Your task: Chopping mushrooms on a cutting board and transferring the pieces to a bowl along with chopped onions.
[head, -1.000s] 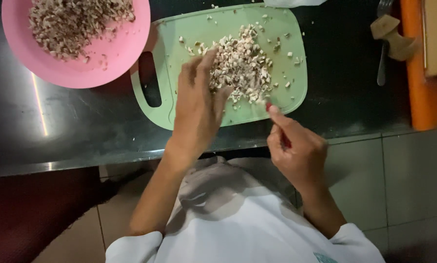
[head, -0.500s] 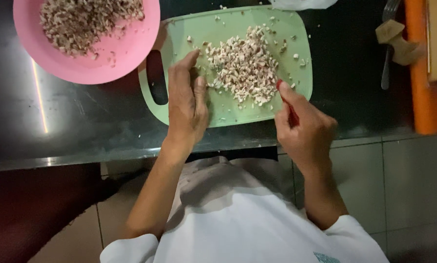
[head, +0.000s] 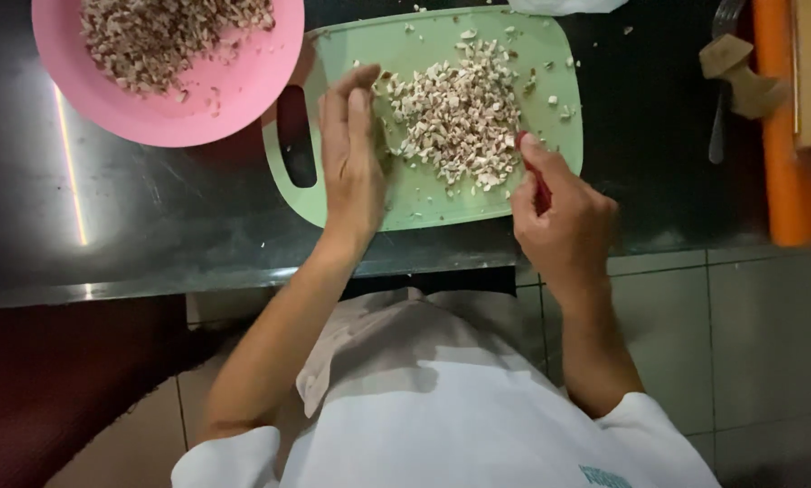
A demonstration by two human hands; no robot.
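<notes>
- The heap of chopped pieces, pale with brownish flecks, lies on the middle and right part of a light green cutting board; a few strays dot the board's far edge and right side.
- The pieces look small, light and loose, so I judge they will scatter and roll rather than lift as a lump. Pinching would take only a few; cupping or sweeping from both sides of the heap looks like the surer hold.
- The left hand lies flat and open on the board, fingers together, its edge against the left side of the heap. It grips nothing.
- The right hand is curled loosely at the heap's right lower edge; something thin and red shows beside the forefinger, but whether the hand grips it I cannot tell.
- The board looks thin, stiff and smooth, with a slot handle at its left end, so bits may slide off.
- A pink bowl holding more of the same chopped pieces sits to the left, its rim overlapping the board's handle corner.
- Both rest on a dark, shiny worktop.
- Well to the right stand an orange bar, a wooden piece and a metal utensil, all clear of the heap.
</notes>
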